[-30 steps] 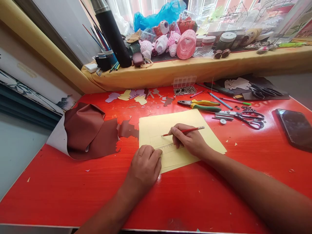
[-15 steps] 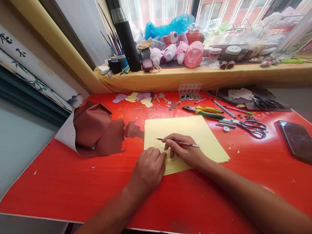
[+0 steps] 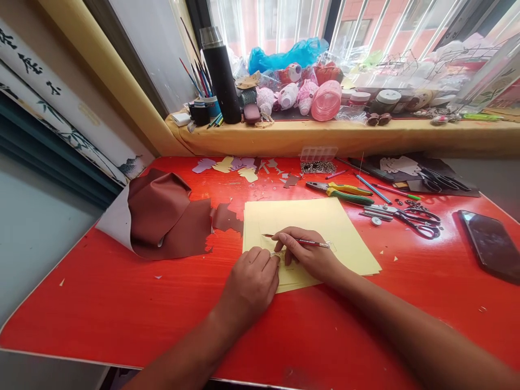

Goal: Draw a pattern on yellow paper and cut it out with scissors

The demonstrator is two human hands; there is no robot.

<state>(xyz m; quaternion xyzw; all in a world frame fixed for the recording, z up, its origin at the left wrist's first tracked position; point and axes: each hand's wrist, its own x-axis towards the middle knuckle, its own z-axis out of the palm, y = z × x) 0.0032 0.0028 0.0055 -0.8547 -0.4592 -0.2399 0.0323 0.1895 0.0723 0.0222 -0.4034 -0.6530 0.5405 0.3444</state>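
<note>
Red pencil held in the right hand, fingers closed around the shaft, tip pointing left, its long axis roughly along a clear ruler. Ruler lies on pale yellow paper on the red desk, its left end pressed down by the curled left hand — right hand nearer the pencil line.

Bright daylight came through window far beyond right-hand fingers. Glare streaked red tabletop, mostly right of fingers. Shadows beneath fingers stayed soft. Frame edges bowed outward; fine detail at fingertips perhaps slightly blurred.
</note>
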